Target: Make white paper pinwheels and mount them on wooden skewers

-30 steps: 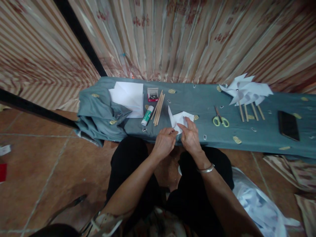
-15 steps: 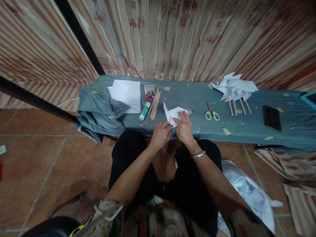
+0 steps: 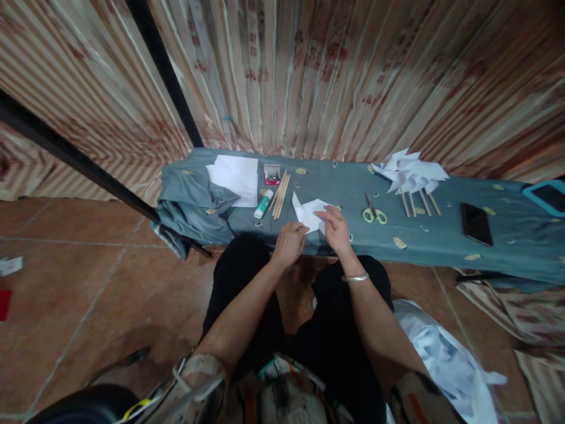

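Observation:
A piece of white paper (image 3: 312,213), partly folded with one pointed flap standing up on its left, lies near the front edge of the cloth-covered table (image 3: 375,244). My left hand (image 3: 290,241) pinches the paper's near left corner between thumb and fingers. Over the paper's right part is my right hand (image 3: 336,227), its fingers stretched out and apart, fingertips at the paper's surface. Left of the paper lie several wooden sticks (image 3: 281,197) and a glue stick (image 3: 263,204). Scissors (image 3: 374,209) with yellow-green handles rest to the right.
Behind the sticks is a small red box (image 3: 272,175) of metal pins. A stack of white paper (image 3: 238,176) lies at the left. Several paper pinwheels (image 3: 415,172), a phone (image 3: 477,224) and a blue-edged device (image 3: 547,197) are at the right. A plastic bag (image 3: 445,359) sits on the floor.
My right hand has shifted slightly right and its fingers have opened out over the paper. My left hand keeps its pinch at the corner. The whole view has tilted a little.

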`<move>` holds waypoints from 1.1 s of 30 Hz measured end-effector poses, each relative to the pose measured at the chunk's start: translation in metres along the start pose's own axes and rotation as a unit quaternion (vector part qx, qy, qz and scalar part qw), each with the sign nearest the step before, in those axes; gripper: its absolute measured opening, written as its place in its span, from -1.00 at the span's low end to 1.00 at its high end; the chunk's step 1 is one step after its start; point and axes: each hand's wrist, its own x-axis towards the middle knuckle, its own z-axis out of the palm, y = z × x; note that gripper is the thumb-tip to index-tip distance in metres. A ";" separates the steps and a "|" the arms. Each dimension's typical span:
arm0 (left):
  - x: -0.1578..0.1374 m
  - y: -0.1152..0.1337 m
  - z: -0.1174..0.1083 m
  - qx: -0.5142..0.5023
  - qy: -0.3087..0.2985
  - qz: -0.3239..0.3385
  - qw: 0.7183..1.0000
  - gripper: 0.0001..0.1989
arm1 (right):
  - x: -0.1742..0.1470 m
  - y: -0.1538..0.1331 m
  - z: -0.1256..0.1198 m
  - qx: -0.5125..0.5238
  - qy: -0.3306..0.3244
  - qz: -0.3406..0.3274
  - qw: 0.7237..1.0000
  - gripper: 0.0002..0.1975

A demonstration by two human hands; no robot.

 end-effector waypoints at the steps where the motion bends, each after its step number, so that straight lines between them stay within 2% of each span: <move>1: 0.000 0.000 0.000 -0.001 0.000 -0.001 1.000 -0.68 | 0.002 0.003 -0.002 0.004 0.014 0.018 1.000 -0.54; 5: 0.001 0.000 -0.001 -0.008 0.004 -0.002 1.000 -0.69 | 0.011 0.009 -0.008 -0.033 0.060 0.091 0.993 -0.57; 8: 0.001 0.000 -0.001 -0.018 0.008 -0.003 1.000 -0.69 | 0.016 0.010 -0.010 -0.047 0.052 0.099 0.993 -0.53; 11: 0.001 -0.002 0.000 -0.029 0.014 -0.002 0.999 -0.68 | 0.019 0.011 -0.011 -0.026 0.051 0.113 0.992 -0.51; 17: -0.001 -0.004 0.001 -0.043 0.041 0.005 0.998 -0.70 | 0.024 0.016 -0.010 0.039 0.052 0.211 0.975 -0.42; 19: -0.002 -0.005 0.000 -0.042 0.047 0.009 0.998 -0.70 | 0.024 0.015 -0.010 0.028 0.057 0.201 0.978 -0.43; 22: -0.004 -0.005 -0.004 -0.034 0.050 0.014 0.998 -0.70 | 0.024 0.012 -0.010 -0.003 0.062 0.148 0.987 -0.48; 29: -0.016 0.004 -0.014 -0.062 0.073 0.008 0.995 -0.74 | 0.031 0.005 -0.019 -0.052 0.042 0.070 0.995 -0.49; 33: -0.027 0.013 -0.009 -0.096 -0.003 0.032 0.995 -0.80 | 0.051 0.005 -0.021 -0.084 -0.021 0.031 0.996 -0.47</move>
